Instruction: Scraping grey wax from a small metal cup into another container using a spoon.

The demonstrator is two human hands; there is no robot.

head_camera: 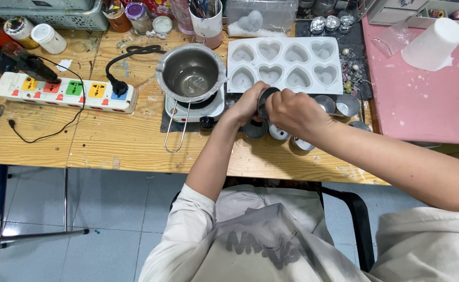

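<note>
Leftmost, one power strip (66, 92) lies on the wooden table (125, 141); one steel pot (190, 73) sits on a small hotplate (195, 107). Centrally, left hand (248, 104) and right hand (292, 110) clamp together on one dark cylinder (265, 99), before a six-heart mould (284, 63). Several metal cups (339, 104) crowd underneath and rightward.

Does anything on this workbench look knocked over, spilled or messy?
Yes. A white cup lies tipped on its side on the pink surface, with white specks and smears around it. The wooden table also shows pale drips and stains. Both hands, left and right, grip a small dark object.
</note>
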